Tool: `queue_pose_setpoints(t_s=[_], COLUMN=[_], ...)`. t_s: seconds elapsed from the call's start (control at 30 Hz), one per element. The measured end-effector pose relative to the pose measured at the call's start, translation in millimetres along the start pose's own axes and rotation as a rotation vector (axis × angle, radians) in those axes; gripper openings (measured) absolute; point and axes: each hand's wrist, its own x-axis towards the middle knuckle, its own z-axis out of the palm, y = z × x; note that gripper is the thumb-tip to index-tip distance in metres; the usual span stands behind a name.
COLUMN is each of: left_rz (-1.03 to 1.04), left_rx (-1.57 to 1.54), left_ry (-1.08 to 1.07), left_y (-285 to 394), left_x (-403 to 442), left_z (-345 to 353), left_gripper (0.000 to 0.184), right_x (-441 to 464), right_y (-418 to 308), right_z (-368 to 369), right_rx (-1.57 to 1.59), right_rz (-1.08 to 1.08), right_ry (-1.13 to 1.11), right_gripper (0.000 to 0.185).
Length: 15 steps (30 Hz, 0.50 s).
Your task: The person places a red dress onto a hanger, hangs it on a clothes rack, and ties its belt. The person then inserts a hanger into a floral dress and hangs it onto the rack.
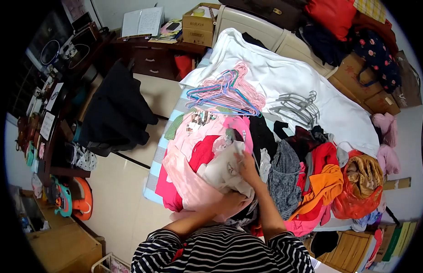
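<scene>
Both hands are on a beige garment [224, 164] with a small print, at the near edge of a bed. My right hand [248, 167] lies on its right side, blurred, so its grip is unclear. My left hand [230, 203] is at the garment's lower edge, its fingers partly hidden by the cloth. Under and beside it lie a pale pink garment [188, 175] and a bright red-pink one [205, 152]. Beyond the clothes rest pink and blue hangers [229, 93] and grey hangers [297, 108] on a white sheet [284, 75].
To the right lie a dark grey garment [285, 175], an orange garment [321, 189] and a red plastic bag [357, 200]. A chair draped in black cloth [116, 111] stands left of the bed. Behind are a desk [150, 59] and cardboard boxes [198, 29].
</scene>
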Motion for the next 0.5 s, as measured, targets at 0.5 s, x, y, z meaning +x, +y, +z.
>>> queue_pose_setpoints(t_s=[0.5], left_rz=[-0.412], left_rx=[-0.316], left_ry=[0.578], left_y=[-156.5], left_x=[10.4], left_z=[-51.1], left_gripper=[0.018], right_x=[-48.4], right_y=[0.0], right_z=[-20.7], right_rx=[-0.339], right_rz=[0.209], right_ry=[-0.057], right_gripper=[0.006])
